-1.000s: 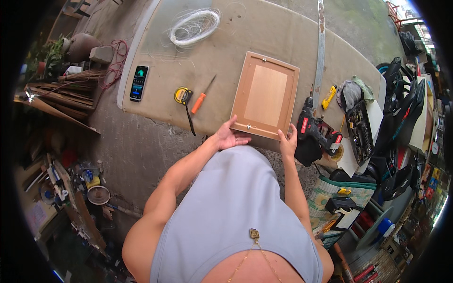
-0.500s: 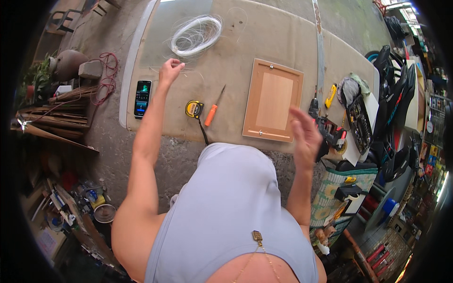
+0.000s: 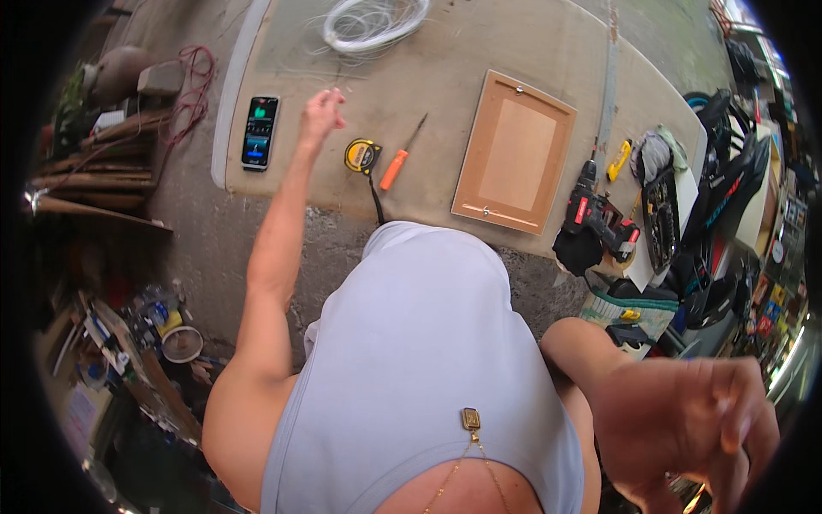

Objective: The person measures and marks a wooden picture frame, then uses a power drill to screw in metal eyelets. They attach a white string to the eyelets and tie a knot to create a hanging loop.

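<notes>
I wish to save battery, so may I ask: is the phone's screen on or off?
On: the phone's screen shows bright green and blue areas against black.

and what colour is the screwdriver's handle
The screwdriver's handle is bright orange; the head view shows it best.

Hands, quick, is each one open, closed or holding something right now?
Left hand: fingers partly bent; whether it pinches something thin cannot be told.
Right hand: fingers curled and blurred; whether it holds anything cannot be told.
</notes>
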The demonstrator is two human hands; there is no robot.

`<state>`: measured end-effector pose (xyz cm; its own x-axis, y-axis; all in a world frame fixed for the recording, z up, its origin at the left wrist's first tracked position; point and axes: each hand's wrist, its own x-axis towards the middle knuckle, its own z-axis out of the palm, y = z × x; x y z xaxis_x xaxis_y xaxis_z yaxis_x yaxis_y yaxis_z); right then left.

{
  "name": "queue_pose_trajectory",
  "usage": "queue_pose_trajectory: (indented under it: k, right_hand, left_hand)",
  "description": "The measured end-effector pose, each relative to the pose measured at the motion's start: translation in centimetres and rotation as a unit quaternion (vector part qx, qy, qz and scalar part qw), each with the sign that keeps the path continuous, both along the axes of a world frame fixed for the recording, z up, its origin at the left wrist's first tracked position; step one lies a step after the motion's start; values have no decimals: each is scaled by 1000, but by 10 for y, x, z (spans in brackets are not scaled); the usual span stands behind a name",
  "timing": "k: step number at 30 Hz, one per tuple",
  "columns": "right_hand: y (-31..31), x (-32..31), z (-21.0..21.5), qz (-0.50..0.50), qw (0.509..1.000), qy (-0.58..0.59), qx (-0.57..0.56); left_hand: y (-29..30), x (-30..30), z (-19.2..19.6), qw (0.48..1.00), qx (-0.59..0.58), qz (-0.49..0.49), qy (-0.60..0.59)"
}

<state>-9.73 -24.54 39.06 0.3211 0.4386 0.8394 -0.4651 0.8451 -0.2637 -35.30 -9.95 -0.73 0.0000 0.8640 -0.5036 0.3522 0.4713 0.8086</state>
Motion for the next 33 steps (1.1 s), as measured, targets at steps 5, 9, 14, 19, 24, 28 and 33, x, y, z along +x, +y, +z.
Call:
queue_pose_trajectory:
  k: [5, 9, 14, 19, 24, 28, 33]
  right_hand:
    - [26, -23, -105, -90, 854, -268, -437]
    - [62, -86, -275, -27, 697, -594, -401]
    - [39, -119, -369, -91, 535, -734, -409]
    - [32, -106, -377, -59, 575, -701, -417]
    - [34, -81, -351, 96, 652, -592, -464]
    - [28, -68, -349, 154, 630, -650, -396]
    - [19, -83, -365, 54, 628, -732, -258]
  left_hand:
    - [4, -50, 86, 989, -22, 93, -112]
    - [25, -59, 74, 978, -6, 70, -196]
    - [-3, -31, 62, 973, 26, 139, -184]
    - [-109, -39, -24, 928, 279, 32, 245]
    - [-216, -9, -14, 896, 266, 38, 353]
    - [-212, -3, -25, 895, 267, 112, 340]
    - [-174, -53, 17, 926, -41, 345, -145]
